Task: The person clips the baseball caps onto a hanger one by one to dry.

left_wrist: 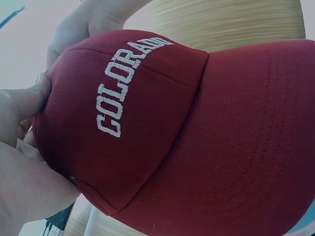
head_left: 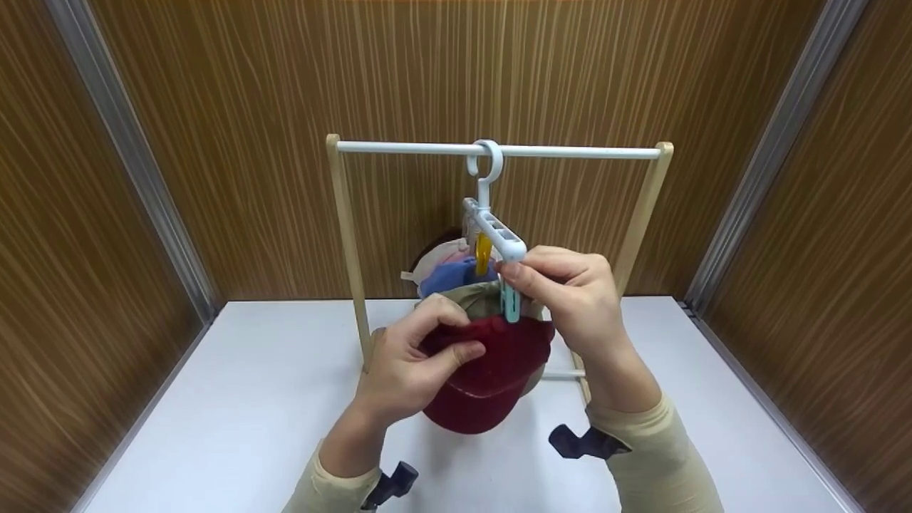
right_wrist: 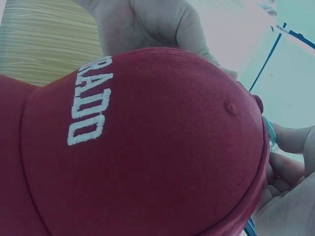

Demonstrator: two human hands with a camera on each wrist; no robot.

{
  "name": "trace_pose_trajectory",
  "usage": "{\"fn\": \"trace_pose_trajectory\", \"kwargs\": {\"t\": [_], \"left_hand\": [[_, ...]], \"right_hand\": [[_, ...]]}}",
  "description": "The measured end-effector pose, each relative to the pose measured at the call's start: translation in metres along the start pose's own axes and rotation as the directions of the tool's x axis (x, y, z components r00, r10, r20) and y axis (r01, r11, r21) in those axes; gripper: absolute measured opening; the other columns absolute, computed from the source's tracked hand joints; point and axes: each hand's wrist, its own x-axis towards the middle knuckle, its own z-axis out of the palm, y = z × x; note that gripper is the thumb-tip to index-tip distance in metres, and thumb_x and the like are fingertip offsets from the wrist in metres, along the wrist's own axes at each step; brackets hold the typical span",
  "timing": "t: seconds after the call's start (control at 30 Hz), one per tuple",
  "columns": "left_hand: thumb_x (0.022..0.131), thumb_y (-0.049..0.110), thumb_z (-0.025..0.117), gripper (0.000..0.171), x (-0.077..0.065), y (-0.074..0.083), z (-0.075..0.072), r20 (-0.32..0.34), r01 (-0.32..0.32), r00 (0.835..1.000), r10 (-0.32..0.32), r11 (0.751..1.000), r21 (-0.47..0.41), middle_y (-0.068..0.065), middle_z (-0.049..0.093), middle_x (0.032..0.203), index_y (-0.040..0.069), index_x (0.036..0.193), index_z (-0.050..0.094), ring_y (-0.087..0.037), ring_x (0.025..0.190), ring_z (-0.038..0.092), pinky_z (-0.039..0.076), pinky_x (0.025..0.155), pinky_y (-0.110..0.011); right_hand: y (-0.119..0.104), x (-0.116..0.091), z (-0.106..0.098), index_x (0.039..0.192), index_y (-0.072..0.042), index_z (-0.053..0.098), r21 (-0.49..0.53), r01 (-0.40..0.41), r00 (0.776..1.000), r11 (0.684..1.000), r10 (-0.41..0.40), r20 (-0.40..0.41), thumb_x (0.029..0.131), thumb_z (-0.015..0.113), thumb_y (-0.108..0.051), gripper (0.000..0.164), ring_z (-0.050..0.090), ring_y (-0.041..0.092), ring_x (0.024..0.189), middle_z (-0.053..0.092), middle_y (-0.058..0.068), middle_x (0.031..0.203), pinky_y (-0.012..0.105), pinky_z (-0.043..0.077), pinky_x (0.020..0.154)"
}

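A red baseball cap (head_left: 499,363) hangs at the front of a white clip hanger (head_left: 504,239), its brim pointing down. White letters reading COLORADO run across the crown (left_wrist: 74,113) in the left wrist view. My left hand (head_left: 406,370) grips the cap's left side between thumb and fingers. At the hanger's near end, my right hand (head_left: 581,299) pinches the upper part of a teal clip (head_left: 511,305). The clip's lower end meets the cap's upper edge; whether its jaws bite the fabric is hidden.
Behind the red cap hang an olive cap (head_left: 477,299), a blue cap (head_left: 452,276) and a whitish cap (head_left: 431,260). A yellow clip (head_left: 483,254) sits farther back on the hanger. The rack's white rail (head_left: 406,148) carries the hanger, above a white table (head_left: 271,385).
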Motion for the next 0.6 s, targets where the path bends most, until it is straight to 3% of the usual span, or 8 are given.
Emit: {"fn": "trace_pose_trajectory", "kwargs": {"t": [0.6], "left_hand": [[0.098,0.000,0.083,0.022,0.0005,-0.0029,0.0077,-0.056,0.056,0.997,-0.055,0.998,0.025,-0.004,0.069,0.109,0.010,0.113,0.070,-0.028,0.105,0.066,0.062,0.091,-0.039]], "right_hand": [[-0.0017,-0.0023,0.0009,0.097,0.002,0.086,-0.007,-0.052,0.998,0.999,0.052,-0.030,0.100,0.079,0.000,0.008,0.051,0.015,0.073,0.066,0.006,0.082,0.024,0.041,0.057]]}}
